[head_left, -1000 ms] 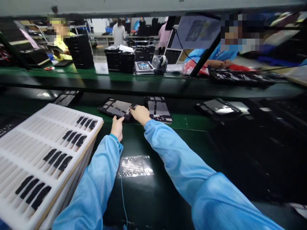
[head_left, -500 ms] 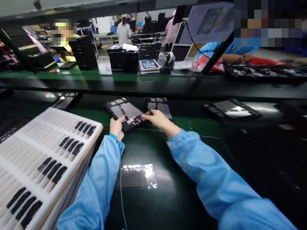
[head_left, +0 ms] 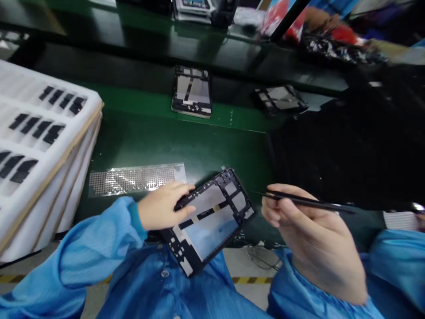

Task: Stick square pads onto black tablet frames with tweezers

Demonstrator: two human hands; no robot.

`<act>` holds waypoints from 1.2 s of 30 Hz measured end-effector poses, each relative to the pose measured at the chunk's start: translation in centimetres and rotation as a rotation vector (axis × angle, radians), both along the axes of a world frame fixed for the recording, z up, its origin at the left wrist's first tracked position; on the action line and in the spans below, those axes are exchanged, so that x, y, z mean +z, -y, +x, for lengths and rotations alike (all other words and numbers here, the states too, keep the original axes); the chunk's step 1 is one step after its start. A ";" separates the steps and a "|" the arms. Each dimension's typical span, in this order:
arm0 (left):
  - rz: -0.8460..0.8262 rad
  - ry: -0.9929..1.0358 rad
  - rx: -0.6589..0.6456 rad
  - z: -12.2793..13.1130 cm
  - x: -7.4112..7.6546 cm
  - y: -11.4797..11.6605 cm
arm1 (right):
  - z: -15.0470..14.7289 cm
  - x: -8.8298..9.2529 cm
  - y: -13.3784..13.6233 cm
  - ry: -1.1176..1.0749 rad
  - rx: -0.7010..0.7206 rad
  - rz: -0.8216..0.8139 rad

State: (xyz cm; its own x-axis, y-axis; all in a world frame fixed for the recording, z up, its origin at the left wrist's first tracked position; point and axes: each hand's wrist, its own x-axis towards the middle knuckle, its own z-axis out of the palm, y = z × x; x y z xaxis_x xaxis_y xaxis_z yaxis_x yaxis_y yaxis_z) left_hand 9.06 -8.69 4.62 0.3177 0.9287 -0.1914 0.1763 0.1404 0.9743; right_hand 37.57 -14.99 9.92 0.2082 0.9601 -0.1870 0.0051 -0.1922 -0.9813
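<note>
My left hand (head_left: 162,208) grips the left edge of a black tablet frame (head_left: 209,219), held tilted over my lap at the bench's near edge. The frame's inner metal plate faces up. My right hand (head_left: 308,230) is closed on thin black tweezers (head_left: 305,201), which point left toward the frame and lie a short way right of its corner. Both sleeves are light blue.
A stack of white foam trays (head_left: 49,146) with several black strips stands at the left. A shiny sheet of small dots (head_left: 136,178) lies on the green bench. Two more tablet frames (head_left: 191,91) (head_left: 280,99) rest on the conveyor belt beyond.
I have pulled the tablet frame off the conveyor toward my body. My right hand left the frame and now holds tweezers. The view has tipped downward.
</note>
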 end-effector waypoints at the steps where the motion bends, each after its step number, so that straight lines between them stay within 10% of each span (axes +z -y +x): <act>1: 0.059 -0.082 -0.012 -0.7 0.1 -1.2 | -0.7 -0.4 -0.5 -0.027 0.044 0.030; 7: 0.241 -0.462 -0.315 -4.4 -1.8 -7.8 | -6.1 -2.8 -6.7 0.002 0.363 0.218; 16: 0.397 -0.662 -0.476 -5.2 -2.7 -7.7 | -8.7 -9.4 -12.6 0.219 0.673 0.166; 36: 0.479 -1.009 -0.565 -4.9 -2.2 -7.5 | -9.1 -7.1 -12.2 0.135 0.639 0.136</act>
State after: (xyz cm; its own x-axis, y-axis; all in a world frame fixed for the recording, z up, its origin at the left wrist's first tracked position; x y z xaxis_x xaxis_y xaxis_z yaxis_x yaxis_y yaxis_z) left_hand 4.15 -1.23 2.47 0.6023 0.7542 -0.2617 0.7933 -0.5289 0.3017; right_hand 28.47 -2.82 2.77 -0.3961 0.9157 -0.0674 0.2015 0.0150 -0.9794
